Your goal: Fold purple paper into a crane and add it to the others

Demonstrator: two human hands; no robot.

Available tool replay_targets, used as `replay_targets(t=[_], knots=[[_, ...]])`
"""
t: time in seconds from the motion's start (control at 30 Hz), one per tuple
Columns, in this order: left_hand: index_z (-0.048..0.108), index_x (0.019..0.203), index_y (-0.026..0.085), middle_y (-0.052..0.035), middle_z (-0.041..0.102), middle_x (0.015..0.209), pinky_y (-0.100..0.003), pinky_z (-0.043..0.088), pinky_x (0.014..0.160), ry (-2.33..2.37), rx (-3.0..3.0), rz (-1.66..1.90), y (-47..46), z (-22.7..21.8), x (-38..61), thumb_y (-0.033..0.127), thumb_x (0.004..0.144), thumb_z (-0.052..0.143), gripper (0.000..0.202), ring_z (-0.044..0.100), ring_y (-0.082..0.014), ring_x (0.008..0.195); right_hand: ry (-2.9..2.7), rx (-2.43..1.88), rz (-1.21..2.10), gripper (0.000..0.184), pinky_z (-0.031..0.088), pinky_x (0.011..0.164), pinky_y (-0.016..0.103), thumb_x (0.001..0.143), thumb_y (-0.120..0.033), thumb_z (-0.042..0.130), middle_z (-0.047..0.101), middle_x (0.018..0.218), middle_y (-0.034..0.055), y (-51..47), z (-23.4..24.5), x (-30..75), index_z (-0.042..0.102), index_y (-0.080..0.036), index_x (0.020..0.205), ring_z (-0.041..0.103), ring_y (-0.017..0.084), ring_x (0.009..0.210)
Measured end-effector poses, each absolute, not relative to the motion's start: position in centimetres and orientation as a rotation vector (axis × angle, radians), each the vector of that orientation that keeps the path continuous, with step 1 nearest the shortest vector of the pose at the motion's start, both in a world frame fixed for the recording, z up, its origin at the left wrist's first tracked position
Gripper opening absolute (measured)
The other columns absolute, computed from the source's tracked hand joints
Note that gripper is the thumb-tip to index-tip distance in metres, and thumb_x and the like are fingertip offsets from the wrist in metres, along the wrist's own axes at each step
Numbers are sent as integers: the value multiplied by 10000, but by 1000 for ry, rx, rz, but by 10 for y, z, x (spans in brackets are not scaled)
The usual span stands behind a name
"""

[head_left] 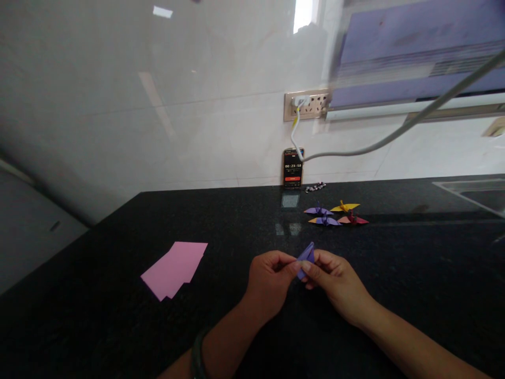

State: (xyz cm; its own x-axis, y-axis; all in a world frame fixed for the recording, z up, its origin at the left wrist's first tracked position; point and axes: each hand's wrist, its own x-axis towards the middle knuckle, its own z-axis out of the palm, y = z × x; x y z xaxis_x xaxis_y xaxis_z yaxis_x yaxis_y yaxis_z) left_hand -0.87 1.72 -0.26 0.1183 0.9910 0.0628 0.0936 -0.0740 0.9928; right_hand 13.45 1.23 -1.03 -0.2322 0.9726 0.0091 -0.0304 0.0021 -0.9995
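Observation:
Between my two hands is a small piece of folded purple origami paper point(306, 257), its narrow tip pointing up. My left hand point(272, 276) pinches its left edge between thumb and index finger. On the other side, my right hand point(335, 276) grips it with the thumb in front and the fingers behind, so part of the paper is hidden. Beyond the hands lie several folded paper cranes: purple ones point(326, 221), a yellow one point(344, 207) and a red one point(354, 219).
Pink paper sheets point(175, 268) lie in a loose stack on the black countertop point(118, 326) at left. A phone point(292, 171) showing a timer leans on the wall, its white cable running to a socket point(305, 103). A beaded string point(315, 187) lies beside it. A sink edge point(469, 199) shows at right.

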Motion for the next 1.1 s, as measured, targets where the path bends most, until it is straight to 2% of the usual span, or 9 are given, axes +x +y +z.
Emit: replay_targets(t=[0.17,0.37,0.53,0.83,1.03,1.1], knots=[[628,644,138,-26,629,609,-218,425,535,1124,1397,1123,17,-1,-10,267,678,607,134,556,-126,563,-1375,-1051,1392,208,409,522,223,760,-370,541,531,634,-5,13,-9,135,576,-169,720,492,112,589],[638,756,131,-45,635,684,-236,440,584,1038,1428,1069,20,0,-13,299,679,611,187,569,-136,619,-1393,-1058,1467,235,399,517,219,733,-396,568,530,622,-10,12,-9,134,571,-162,709,479,103,568],[637,633,135,-19,591,605,-216,408,521,1120,1510,1083,21,3,-15,295,658,625,162,527,-119,560,-1420,-1022,1544,289,379,508,217,723,-442,563,503,609,-16,11,-10,132,552,-154,699,445,90,535],[589,557,145,6,536,539,-204,376,490,1184,1568,1110,18,2,-15,288,674,605,185,481,-101,520,-1452,-1003,1575,315,324,503,214,695,-469,579,453,565,-30,10,-10,132,523,-162,649,392,87,516],[625,686,132,-13,601,616,-212,398,520,994,1368,1005,21,7,-16,273,648,636,147,522,-108,553,-1474,-948,1657,269,301,501,212,712,-414,582,455,575,-32,8,-9,133,523,-159,647,377,83,517],[623,676,123,-10,589,594,-206,384,501,996,1362,1003,21,7,-17,267,650,636,146,507,-98,530,-1494,-931,1692,247,295,504,213,719,-393,580,452,578,-34,7,-9,132,530,-159,659,372,83,519]])
